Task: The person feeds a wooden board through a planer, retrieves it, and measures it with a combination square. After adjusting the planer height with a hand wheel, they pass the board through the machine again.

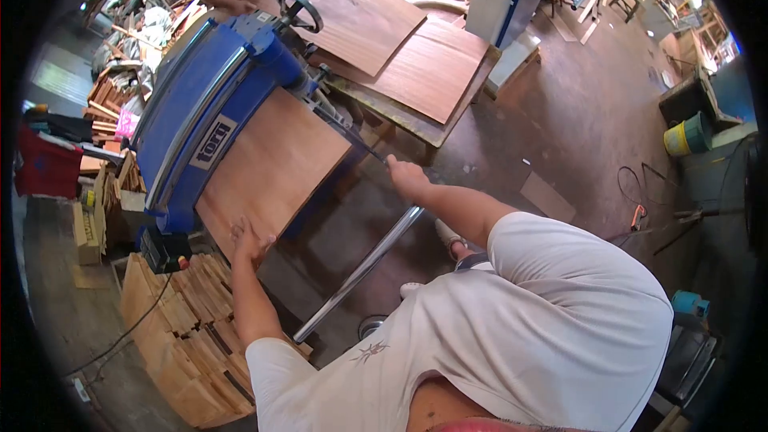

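A wooden panel [276, 156] lies partly under the blue machine [192, 116] with the handwheel [299, 10]. My left hand [250, 242] rests on the panel's near left corner, its fingers spread on the surface. To the right of the panel, my right hand [406, 178] is closed around the end of a thin dark rod [370, 146] that runs toward the machine's side. A polished metal bar [358, 274] slants below, between my arms.
Two panels [432, 64] overlap on a worn table [392, 116] beyond the machine, where another person's hand [234, 5] shows at the top. Stacked boards [180, 344] stand at the lower left. A cable [132, 350] trails from the control box [164, 250].
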`<state>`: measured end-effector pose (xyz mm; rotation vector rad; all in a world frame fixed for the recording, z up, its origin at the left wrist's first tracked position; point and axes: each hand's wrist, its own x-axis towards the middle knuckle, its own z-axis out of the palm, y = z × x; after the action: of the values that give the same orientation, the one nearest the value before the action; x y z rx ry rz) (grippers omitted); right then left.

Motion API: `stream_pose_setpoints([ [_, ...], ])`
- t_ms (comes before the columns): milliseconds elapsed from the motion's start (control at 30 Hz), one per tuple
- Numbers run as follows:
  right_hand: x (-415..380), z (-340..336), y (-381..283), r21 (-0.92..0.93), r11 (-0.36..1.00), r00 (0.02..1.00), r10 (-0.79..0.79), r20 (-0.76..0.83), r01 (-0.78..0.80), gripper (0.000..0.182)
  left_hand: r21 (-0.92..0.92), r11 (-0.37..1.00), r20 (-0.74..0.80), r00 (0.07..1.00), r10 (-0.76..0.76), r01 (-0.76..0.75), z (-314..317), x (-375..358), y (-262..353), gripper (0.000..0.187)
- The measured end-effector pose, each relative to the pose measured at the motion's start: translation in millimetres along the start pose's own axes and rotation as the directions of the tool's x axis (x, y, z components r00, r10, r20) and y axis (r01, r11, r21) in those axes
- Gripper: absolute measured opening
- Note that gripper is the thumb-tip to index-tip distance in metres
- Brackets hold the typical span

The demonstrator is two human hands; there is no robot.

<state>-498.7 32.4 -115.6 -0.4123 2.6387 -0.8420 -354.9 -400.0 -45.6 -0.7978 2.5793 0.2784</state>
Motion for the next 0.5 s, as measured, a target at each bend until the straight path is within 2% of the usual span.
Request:
stream_pose_setpoints([
  [67,-1,0,-2,0.010,1.000,1.000,0.018,0.006,-0.018,0.021,-0.009,0.999,-0.018,0.999,0.030,-0.030,4,-5,6,0.115],
  [133,1,-6,-2,0.015,0.999,0.999,0.029,0.023,-0.030,0.020,0.129,0.990,-0.081,0.995,0.065,-0.054,21,-11,17,0.106],
  [167,1,-6,-1,0.034,0.999,1.000,0.012,0.018,-0.013,0.020,0.137,0.989,-0.075,0.995,0.060,-0.049,34,-16,22,0.106],
  [233,-1,-7,-2,0.056,0.998,1.000,-0.015,0.023,0.013,0.019,0.058,0.965,-0.286,0.922,0.261,-0.255,60,-32,37,0.097],
  [300,-2,-7,-2,0.069,0.997,0.999,-0.020,0.048,0.017,0.015,-0.028,0.948,-0.352,0.891,0.287,-0.317,80,-61,65,0.086],
  [367,4,1,4,0.099,0.995,0.998,-0.012,0.058,0.006,0.016,-0.142,0.919,-0.197,0.921,0.337,-0.367,109,-95,79,0.074],
  [400,6,4,6,0.129,0.991,0.998,0.007,0.067,-0.016,0.017,-0.169,0.912,-0.173,0.923,0.345,-0.373,124,-121,88,0.067],
  [433,6,4,7,0.134,0.991,0.997,0.005,0.078,-0.015,0.018,-0.204,0.893,-0.280,0.898,0.339,-0.401,154,-139,84,0.055],
  [467,7,1,5,0.132,0.991,0.997,-0.001,0.081,-0.009,0.018,-0.258,0.955,-0.134,0.984,0.116,-0.148,151,-160,93,0.046],
  [500,7,-2,1,0.141,0.988,0.993,0.040,0.115,-0.056,0.018,-0.275,0.954,0.027,0.993,-0.116,0.119,144,-176,102,0.043],
])
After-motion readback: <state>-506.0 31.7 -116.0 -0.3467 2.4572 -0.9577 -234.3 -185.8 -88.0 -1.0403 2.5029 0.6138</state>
